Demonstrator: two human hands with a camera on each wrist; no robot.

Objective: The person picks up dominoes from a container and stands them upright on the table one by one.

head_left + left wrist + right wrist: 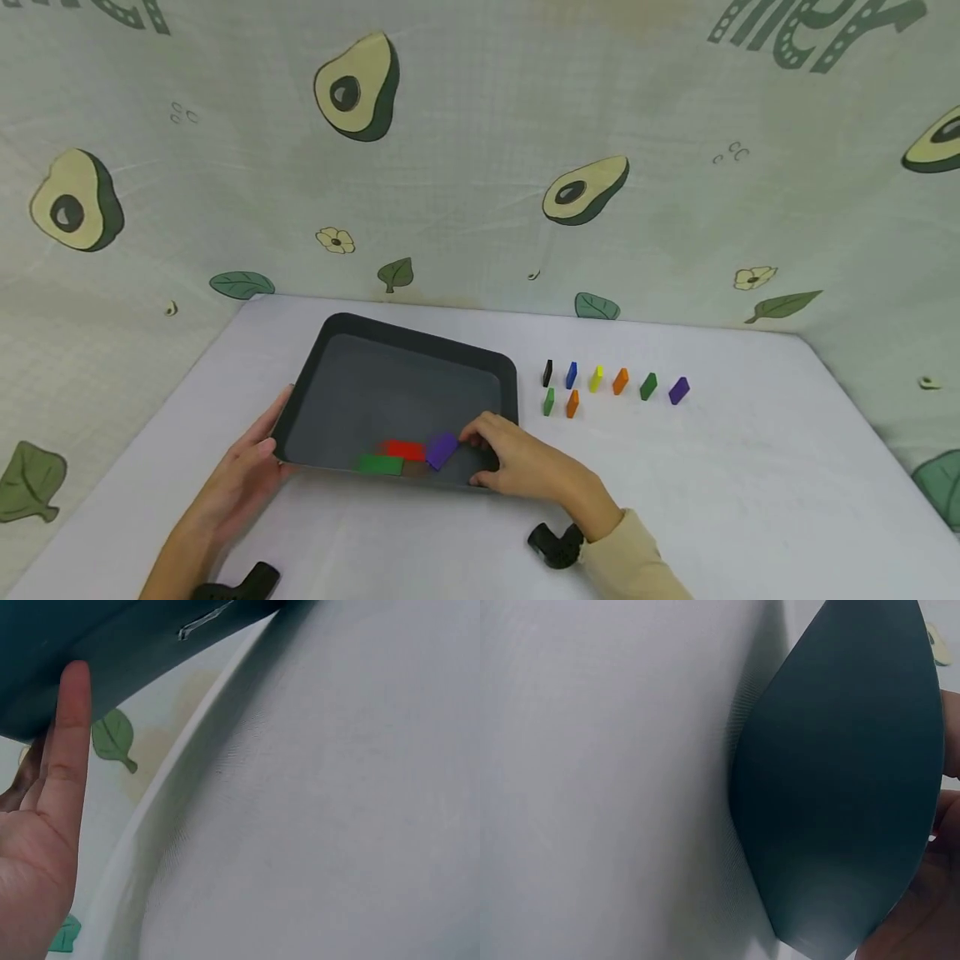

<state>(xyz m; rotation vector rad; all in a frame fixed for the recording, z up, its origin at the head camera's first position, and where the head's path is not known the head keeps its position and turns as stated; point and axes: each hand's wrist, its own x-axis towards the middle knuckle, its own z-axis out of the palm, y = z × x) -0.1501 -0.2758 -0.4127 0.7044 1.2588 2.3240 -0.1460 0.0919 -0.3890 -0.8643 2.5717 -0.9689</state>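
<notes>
At the lower left of the head view, the left hand (238, 477) supports the left side of a dark tray (397, 387). The left wrist view shows a finger extended straight against the tray's underside, which is raised above the table (750, 467). Right of the frame's center, the right hand (517, 458) reaches over the tray's near right corner, fingers bent, thumb and fingertips apart. Its fingertips are just beside a purple block (442, 451); whether they touch it, I cannot tell. Left of that block, along the tray's lower edge, lie a red block (405, 451) and a green block (381, 464), both slightly blurred.

Right of the tray, standing blocks (620, 382) form a row of six, with two more in front, on the white tabletop. A beige sleeve (633, 560) covers the right forearm at the bottom. Behind, a pale cloth (465, 167) printed with avocados, leaves and flowers fills the upper frame.
</notes>
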